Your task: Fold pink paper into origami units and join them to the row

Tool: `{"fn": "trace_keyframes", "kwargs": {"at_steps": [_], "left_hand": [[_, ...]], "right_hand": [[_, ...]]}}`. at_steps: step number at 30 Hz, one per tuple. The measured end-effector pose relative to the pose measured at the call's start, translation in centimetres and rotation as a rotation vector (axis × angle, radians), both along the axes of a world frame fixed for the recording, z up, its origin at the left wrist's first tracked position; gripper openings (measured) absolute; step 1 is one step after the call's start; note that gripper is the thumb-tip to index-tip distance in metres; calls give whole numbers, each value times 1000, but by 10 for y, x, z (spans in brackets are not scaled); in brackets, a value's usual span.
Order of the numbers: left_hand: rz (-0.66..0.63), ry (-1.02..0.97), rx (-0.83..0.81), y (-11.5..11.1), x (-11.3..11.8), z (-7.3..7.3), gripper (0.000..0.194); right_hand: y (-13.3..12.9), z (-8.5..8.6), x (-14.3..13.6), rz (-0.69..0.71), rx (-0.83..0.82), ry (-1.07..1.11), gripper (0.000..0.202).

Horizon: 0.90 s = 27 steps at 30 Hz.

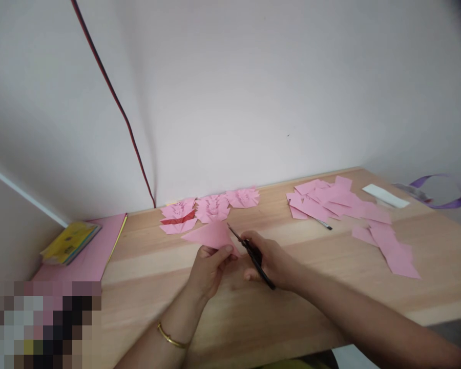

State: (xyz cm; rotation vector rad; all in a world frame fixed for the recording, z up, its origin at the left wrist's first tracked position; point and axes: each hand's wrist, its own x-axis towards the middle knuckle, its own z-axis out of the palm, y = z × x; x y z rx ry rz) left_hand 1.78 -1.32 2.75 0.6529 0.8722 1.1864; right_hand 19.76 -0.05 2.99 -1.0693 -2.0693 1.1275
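Between the thumb and fingers of my left hand (211, 269) is a pink paper piece (211, 234), shaped like a triangle and raised above the table. My right hand (274, 261) grips black scissors (258, 264), their blades pointing up and left beside the paper's right edge. Whether the blades touch the paper I cannot tell. Behind the paper, near the wall, lie several pink cut-paper shapes (213, 207) with jagged edges. A red strip (177, 218) shows among those on the left.
Loose pink paper scraps (322, 200) cover the table's right side, with a dark-tipped tool (325, 224) under them. Further right are a white strip (386, 196) and a purple band (455, 202). A yellow book (71, 242) rests on pink sheets (107, 241) at left. A dark red cable (111, 89) runs down the wall.
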Motion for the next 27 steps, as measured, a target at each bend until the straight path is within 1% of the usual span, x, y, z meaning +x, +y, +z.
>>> {"fn": "trace_keyframes", "kwargs": {"at_steps": [2, 4, 7, 9, 12, 15, 18, 21, 24, 27], "left_hand": [[-27, 31, 9, 0, 0, -3, 14], [-60, 72, 10, -1, 0, -7, 16], [-112, 148, 5, -2, 0, -11, 19], [-165, 209, 12, -4, 1, -11, 20], [-230, 270, 33, -5, 3, -8, 22], [-248, 283, 29, -6, 4, -4, 24], [-265, 280, 22, -6, 4, -3, 25], [-274, 316, 29, -6, 3, -5, 24], [-273, 361, 28, -6, 2, -5, 23], [-270, 366, 15, -6, 3, -3, 24]], "right_hand": [[0, -1, 1, 18, 3, 60, 63], [1, -1, 1, 16, -24, 124, 58], [3, 0, 0, -84, -64, 265, 50], [4, 3, -1, -157, -81, 378, 48], [5, 8, -2, -182, -129, 485, 47], [4, 10, -2, -193, -168, 505, 44], [3, 10, -1, -190, -177, 511, 42], [4, 12, 1, -209, -140, 501, 40], [6, 16, 5, -262, -85, 490, 38], [9, 20, 10, -311, -29, 469, 36]]}}
